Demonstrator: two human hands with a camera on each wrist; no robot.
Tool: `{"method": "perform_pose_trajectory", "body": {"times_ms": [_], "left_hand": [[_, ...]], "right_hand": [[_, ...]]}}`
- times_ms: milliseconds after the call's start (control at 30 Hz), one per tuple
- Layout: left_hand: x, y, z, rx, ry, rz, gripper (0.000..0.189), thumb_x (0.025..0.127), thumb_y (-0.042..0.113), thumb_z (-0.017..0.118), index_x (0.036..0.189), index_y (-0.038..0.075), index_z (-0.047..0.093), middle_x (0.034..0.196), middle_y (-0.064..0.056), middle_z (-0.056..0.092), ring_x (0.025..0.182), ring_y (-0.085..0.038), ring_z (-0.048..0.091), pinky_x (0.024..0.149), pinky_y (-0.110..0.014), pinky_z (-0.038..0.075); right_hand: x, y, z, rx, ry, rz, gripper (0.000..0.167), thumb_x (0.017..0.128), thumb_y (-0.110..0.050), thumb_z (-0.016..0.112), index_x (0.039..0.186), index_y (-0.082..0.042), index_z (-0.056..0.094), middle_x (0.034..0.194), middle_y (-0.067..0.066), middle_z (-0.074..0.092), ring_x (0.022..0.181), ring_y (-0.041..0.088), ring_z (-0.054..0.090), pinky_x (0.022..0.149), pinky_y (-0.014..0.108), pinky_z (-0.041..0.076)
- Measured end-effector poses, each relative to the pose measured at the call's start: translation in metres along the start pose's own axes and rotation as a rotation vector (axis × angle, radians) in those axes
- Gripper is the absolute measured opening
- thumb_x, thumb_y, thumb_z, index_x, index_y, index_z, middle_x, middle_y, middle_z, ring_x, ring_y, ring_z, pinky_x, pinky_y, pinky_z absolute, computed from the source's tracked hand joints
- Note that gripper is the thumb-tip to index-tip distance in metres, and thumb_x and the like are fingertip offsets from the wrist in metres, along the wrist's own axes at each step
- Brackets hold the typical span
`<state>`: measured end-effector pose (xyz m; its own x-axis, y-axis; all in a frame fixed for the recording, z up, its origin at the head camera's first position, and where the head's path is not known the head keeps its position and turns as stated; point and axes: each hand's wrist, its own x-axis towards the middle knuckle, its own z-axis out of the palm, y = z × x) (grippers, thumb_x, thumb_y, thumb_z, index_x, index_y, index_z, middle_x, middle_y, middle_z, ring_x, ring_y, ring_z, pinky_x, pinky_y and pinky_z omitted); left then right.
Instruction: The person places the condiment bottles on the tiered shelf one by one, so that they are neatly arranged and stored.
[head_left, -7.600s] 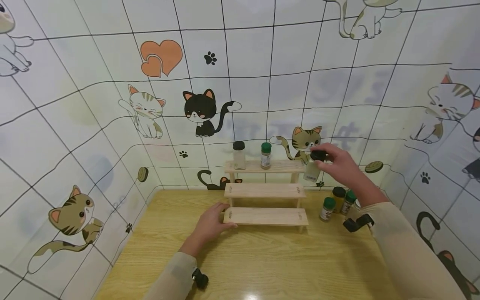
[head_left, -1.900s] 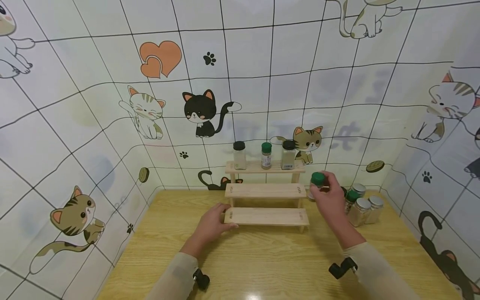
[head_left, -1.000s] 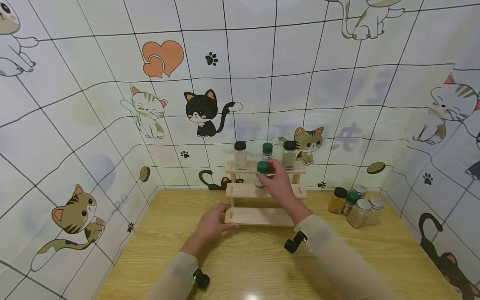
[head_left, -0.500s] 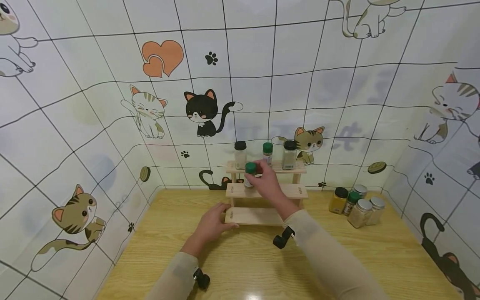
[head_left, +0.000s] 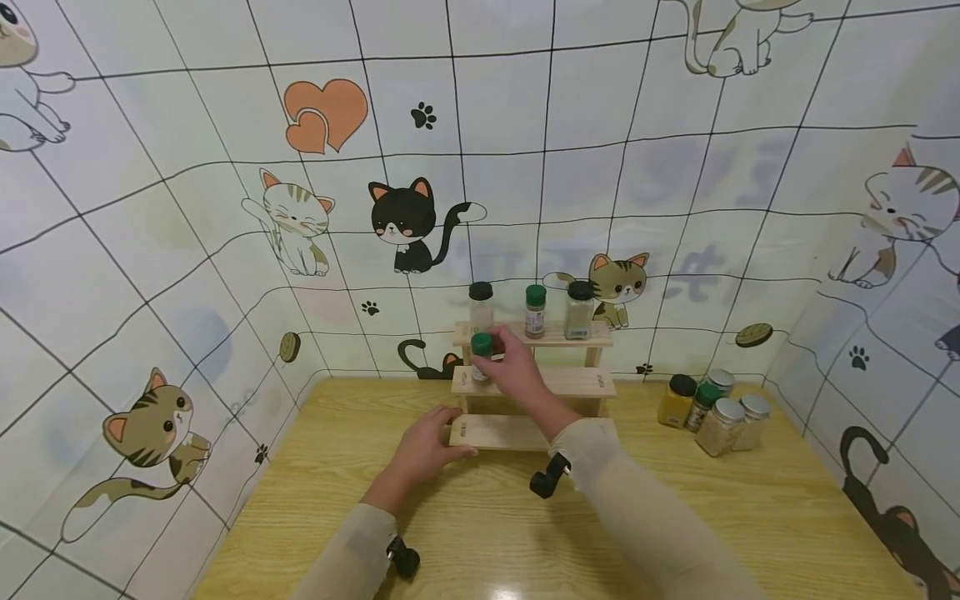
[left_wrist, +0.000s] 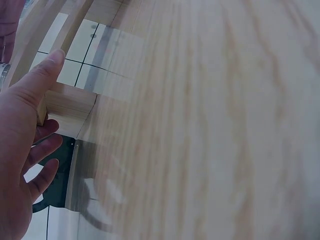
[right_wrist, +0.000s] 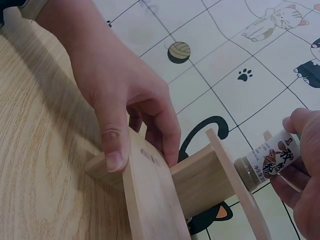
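A three-tier wooden spice rack (head_left: 570, 382) stands on the table by the back wall. My left hand (head_left: 416, 450) grips the left end of its lowest shelf (right_wrist: 155, 200), thumb at the front edge and fingers around the far side. My right hand (head_left: 517, 371) holds a small green-capped spice jar (head_left: 481, 343) upright at the left end of the middle shelf. In the right wrist view the base of this labelled jar (right_wrist: 267, 160) is at the shelf; firm contact is hard to tell. The top shelf bears a black-capped jar (head_left: 481, 305), a green-capped jar (head_left: 535, 312) and another black-capped jar (head_left: 578, 312).
Right of the rack, several jars stand grouped on the wooden table (head_left: 480, 533): a yellow one with a black cap (head_left: 677, 402), a green-capped one (head_left: 702, 406) and silver-capped ones (head_left: 717, 427). Cat-print sheeting (head_left: 495, 108) walls the back and sides.
A second black-capped jar now stands on the top shelf's right end. My right hand has carried a green-capped jar from the right-hand group leftward to the middle shelf. My left hand stays put.
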<state>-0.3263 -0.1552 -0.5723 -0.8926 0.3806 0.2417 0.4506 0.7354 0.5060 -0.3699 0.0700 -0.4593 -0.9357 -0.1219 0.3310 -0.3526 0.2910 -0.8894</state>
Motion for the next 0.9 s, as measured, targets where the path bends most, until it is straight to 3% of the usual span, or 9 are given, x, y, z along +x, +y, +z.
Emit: {"method": "perform_pose_trajectory", "body": {"times_ms": [467,633,900], "left_hand": [[0.0,0.002,0.002,-0.006,0.015,0.006,0.081,0.089,0.063,0.088,0.148,0.012,0.066,0.141,-0.003,0.069,0.131,-0.028,0.067,0.109,-0.054,0.055],[-0.001,0.001,0.003,-0.005,0.005,-0.007,0.082,0.088,0.065,0.087,0.149,0.014,0.065,0.143,-0.002,0.068,0.134,-0.027,0.066,0.111,-0.053,0.054],[0.0,-0.003,0.006,0.009,0.015,-0.016,0.082,0.088,0.066,0.087,0.149,0.016,0.066,0.142,-0.001,0.069,0.132,-0.026,0.066,0.111,-0.052,0.055]], "right_hand": [[-0.003,0.011,0.003,0.01,-0.028,-0.045,0.041,0.101,-0.014,0.084,0.138,-0.01,0.066,0.121,0.007,0.072,0.12,0.035,0.069,0.098,0.046,0.062],[-0.005,0.014,0.0,-0.033,-0.043,-0.029,0.044,0.101,-0.017,0.085,0.14,-0.012,0.065,0.121,0.004,0.072,0.118,0.027,0.069,0.099,0.043,0.061],[-0.014,0.014,-0.005,-0.045,-0.034,-0.011,0.052,0.101,-0.025,0.086,0.144,-0.008,0.061,0.124,0.008,0.069,0.119,0.028,0.067,0.102,0.047,0.059]]}}
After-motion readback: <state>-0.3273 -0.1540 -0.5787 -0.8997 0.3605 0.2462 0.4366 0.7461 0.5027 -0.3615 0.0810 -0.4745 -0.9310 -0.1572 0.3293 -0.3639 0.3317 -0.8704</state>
